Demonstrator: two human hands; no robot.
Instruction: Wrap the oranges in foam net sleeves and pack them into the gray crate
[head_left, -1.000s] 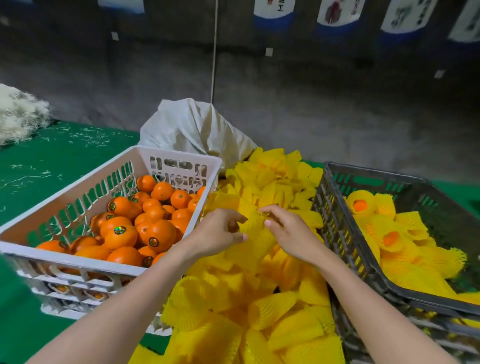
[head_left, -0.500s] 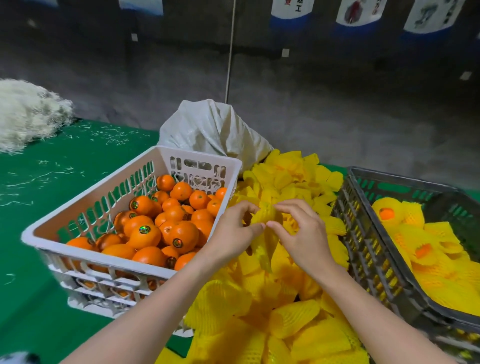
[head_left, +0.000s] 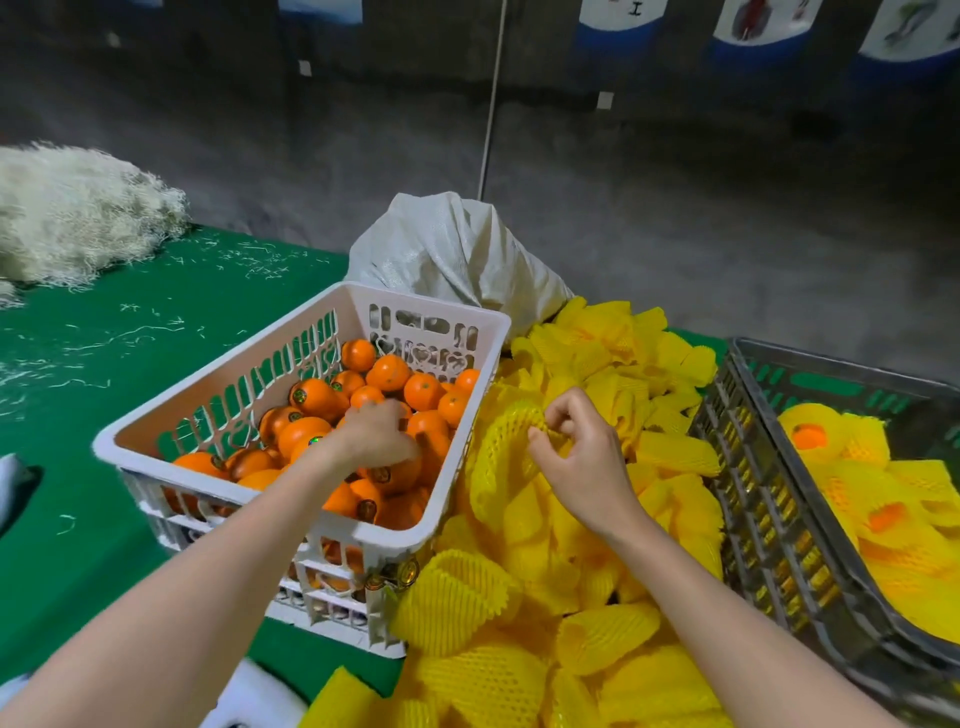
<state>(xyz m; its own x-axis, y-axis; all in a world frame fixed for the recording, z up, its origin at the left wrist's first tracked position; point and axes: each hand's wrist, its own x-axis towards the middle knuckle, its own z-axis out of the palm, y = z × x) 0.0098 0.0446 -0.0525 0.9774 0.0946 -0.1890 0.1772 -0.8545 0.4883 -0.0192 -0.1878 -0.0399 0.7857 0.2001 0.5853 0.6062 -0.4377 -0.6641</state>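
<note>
Pinching an open-mouthed, ribbed yellow foam net sleeve (head_left: 501, 457) with the right hand (head_left: 582, 457); touching glossy, stickered oranges (head_left: 311, 397) with the left hand (head_left: 374, 439), grip unclear.

Glossy oranges (head_left: 317, 397); matt plastic crate (head_left: 810, 545)

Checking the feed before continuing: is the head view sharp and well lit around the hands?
Head view: left hand smeared by motion over the oranges; right hand, pinching a foam sleeve, is sharper; table brightly lit, back wall dim; edges stretched by the wide angle.
</note>
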